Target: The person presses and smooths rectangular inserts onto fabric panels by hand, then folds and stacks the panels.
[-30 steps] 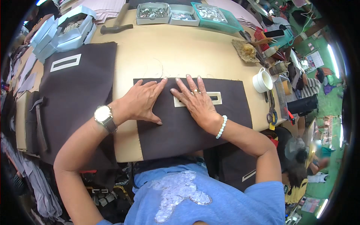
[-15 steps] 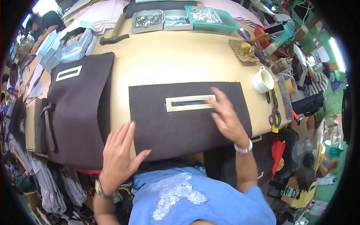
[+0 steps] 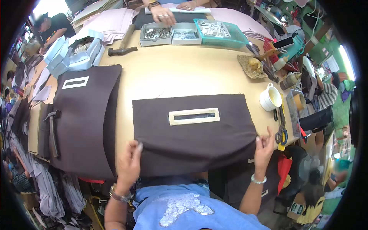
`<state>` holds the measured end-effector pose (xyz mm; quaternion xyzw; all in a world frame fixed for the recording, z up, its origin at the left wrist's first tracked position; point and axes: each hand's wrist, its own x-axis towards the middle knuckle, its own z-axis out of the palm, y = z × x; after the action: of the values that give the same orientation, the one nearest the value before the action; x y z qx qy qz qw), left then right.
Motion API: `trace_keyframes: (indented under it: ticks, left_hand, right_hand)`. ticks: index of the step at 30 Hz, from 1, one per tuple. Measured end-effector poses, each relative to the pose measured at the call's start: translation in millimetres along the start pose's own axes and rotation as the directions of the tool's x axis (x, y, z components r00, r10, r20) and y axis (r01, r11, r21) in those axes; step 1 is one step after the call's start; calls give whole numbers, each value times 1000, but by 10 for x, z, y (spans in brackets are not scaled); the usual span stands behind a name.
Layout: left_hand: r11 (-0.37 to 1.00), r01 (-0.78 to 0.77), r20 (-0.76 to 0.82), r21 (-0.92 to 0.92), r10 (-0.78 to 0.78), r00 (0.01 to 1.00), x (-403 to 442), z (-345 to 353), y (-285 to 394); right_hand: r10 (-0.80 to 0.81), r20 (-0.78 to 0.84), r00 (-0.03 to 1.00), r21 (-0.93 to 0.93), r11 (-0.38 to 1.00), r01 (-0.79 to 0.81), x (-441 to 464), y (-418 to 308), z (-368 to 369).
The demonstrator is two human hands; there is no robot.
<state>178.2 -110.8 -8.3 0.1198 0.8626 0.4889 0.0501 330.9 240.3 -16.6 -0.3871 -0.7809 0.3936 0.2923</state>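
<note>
A dark brown fabric panel [image 3: 165,138] lies in front of me, its near part drooping over the table edge. On it sits a cream rectangular frame [image 3: 193,117] around a long slot with dark material inside. My left hand [image 3: 129,163] pinches the panel's left edge between thumb and fingers. At the opposite edge, my right hand [image 3: 264,149] grips the panel near its right corner, with the index finger raised. The fabric sags in folds between the two hands.
On the left lie another dark panel [image 3: 84,122] with a white frame, a hammer [image 3: 53,132] and blue boxes [image 3: 78,53]. Boxes of small metal parts [image 3: 156,34] and a teal basket [image 3: 239,40] stand at the back. Rightward are a white cup [image 3: 270,97] and scissors [image 3: 281,130]. Another person's hand [image 3: 164,15] reaches over the boxes.
Both hands have moved from above the panel to its side edges and taken hold. My right hand has left the cream frame. Another person's hands have appeared at the back.
</note>
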Motion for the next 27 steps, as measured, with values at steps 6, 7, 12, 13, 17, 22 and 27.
trace_keyframes:
  ticks: [6, 7, 12, 13, 17, 22, 27]
  left_hand:
    - [800, 83, 81, -594, -43, 996, 1517, -141, 193]
    - [778, 108, 72, -619, -81, 994, 1849, -138, 180]
    - [766, 32, 103, -642, 45, 994, 3101, -452, 646]
    - [719, -42, 13, -693, 71, 997, 3137, -548, 931]
    - [672, -354, -118, -651, 372, 921, 3148, -968, 1595]
    - [633, -425, -57, -647, 516, 855, 2573, -1035, 1473]
    - [776, -187, 14, -603, 244, 970, 1880, -782, 808]
  right_hand:
    - [-199, 201, 959, 507, 859, 72, 1643, -240, 669]
    - [-140, 227, 964, 521, 853, 1, 1880, -413, 826]
    - [-182, 49, 982, 396, 906, 148, 3259, -1104, 1214]
    - [-333, 47, 942, 549, 796, 254, 3597, -1261, 1160]
    - [-441, -185, 878, 628, 634, 451, 3567, -2166, 599]
    - [-580, -137, 803, 696, 521, 494, 3299, -1983, 129]
    - [-539, -91, 837, 519, 692, 502, 2217, -1504, 247]
